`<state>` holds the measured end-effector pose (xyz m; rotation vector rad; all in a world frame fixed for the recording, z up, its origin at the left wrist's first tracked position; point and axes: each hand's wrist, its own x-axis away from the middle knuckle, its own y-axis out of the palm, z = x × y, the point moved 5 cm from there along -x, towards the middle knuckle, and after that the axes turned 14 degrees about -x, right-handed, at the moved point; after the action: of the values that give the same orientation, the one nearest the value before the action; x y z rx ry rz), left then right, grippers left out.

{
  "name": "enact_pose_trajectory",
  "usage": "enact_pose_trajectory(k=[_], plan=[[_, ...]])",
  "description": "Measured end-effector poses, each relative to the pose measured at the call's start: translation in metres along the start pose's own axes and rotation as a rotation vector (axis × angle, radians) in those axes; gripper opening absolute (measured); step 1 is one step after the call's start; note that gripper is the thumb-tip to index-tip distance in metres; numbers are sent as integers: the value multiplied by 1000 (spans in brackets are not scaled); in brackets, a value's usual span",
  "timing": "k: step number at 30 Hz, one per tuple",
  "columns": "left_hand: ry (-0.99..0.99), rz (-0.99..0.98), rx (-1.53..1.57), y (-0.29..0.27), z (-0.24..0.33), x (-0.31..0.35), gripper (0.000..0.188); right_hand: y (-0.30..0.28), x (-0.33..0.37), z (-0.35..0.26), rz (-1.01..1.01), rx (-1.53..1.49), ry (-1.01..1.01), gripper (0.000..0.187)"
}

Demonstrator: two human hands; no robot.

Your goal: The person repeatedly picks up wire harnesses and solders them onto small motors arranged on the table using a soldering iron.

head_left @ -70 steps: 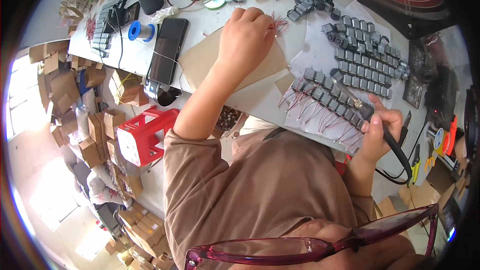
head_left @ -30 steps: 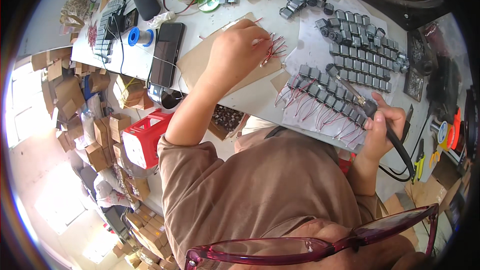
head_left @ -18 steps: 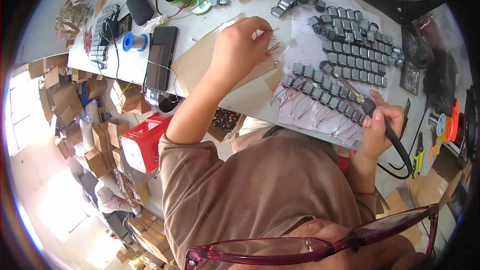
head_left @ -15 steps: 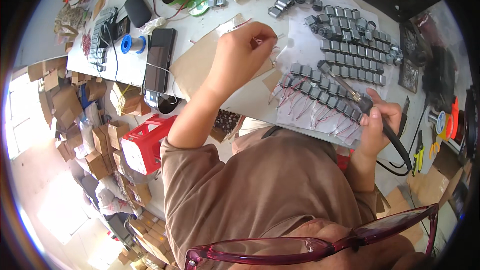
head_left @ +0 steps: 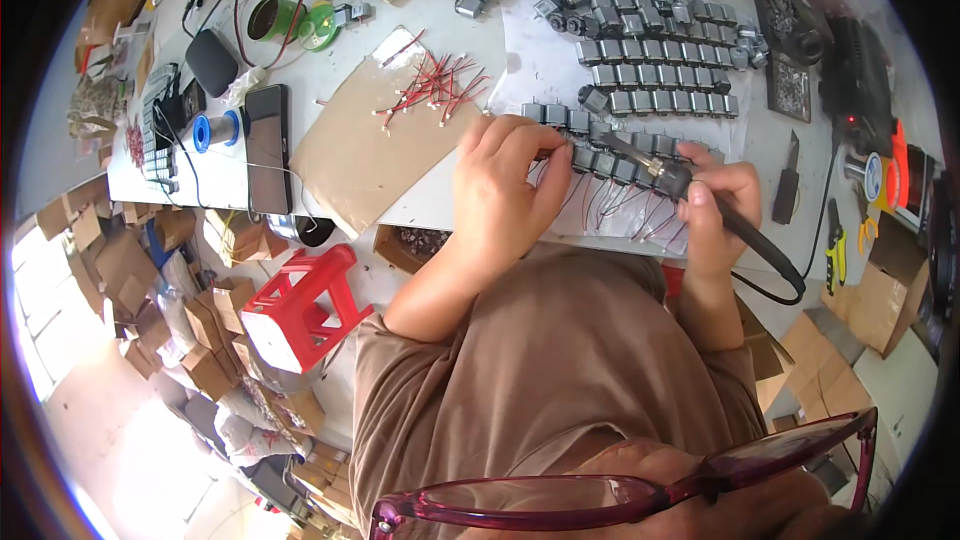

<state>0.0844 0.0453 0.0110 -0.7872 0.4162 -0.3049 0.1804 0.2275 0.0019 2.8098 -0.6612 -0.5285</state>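
My right hand (head_left: pixel 722 202) grips a soldering iron (head_left: pixel 672 178) by its dark handle. Its metal tip points left, into the front rows of small silver motors (head_left: pixel 635 172). Close to that tip, my left hand (head_left: pixel 512 178) has thumb and forefinger pinched together at the left end of the rows. Whatever is in the pinch is hidden or too small to make out. Thin wires (head_left: pixel 590 202) trail from the nearest motors toward the table's front edge. Short red wires with white ends (head_left: pixel 435 90) lie heaped on a brown cardboard sheet (head_left: pixel 345 165) left of the motors.
More motors (head_left: pixel 660 77) stand in rows behind, on white paper. To the left lie a black phone (head_left: pixel 267 150) and a blue solder spool (head_left: pixel 217 130). Yellow-handled cutters (head_left: pixel 835 245) and a dark knife (head_left: pixel 789 180) are at right. A red stool (head_left: pixel 310 310) stands below the table.
My left hand has moved down and right from the cardboard to the front motors, uncovering the red wires. The soldering iron has shifted left along the front rows. The whole view has also shifted.
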Motion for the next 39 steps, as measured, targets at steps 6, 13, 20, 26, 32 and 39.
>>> enact_pose_trajectory(k=[6, 13, 20, 26, 32, 39], plan=[[74, 120, -115, 5, -7, -2, 11, 12, -2, 1, -46, 39, 10, 10], [66, 150, -90, 8, -9, -1, 11, 17, -5, 1, -68, 77, -3, 10], [91, 167, -93, 9, -8, -1, 12, 18, -5, 1, -78, 83, -20, 10], [93, 152, -98, 8, -7, -2, 12, 18, -5, 1, -68, 91, -16, 11], [76, 139, -92, 7, -8, -2, 11, 20, -5, 2, -88, 97, -37, 12], [64, 133, -103, 8, -7, -2, 11, 20, -4, 0, -83, 119, -66, 12]])
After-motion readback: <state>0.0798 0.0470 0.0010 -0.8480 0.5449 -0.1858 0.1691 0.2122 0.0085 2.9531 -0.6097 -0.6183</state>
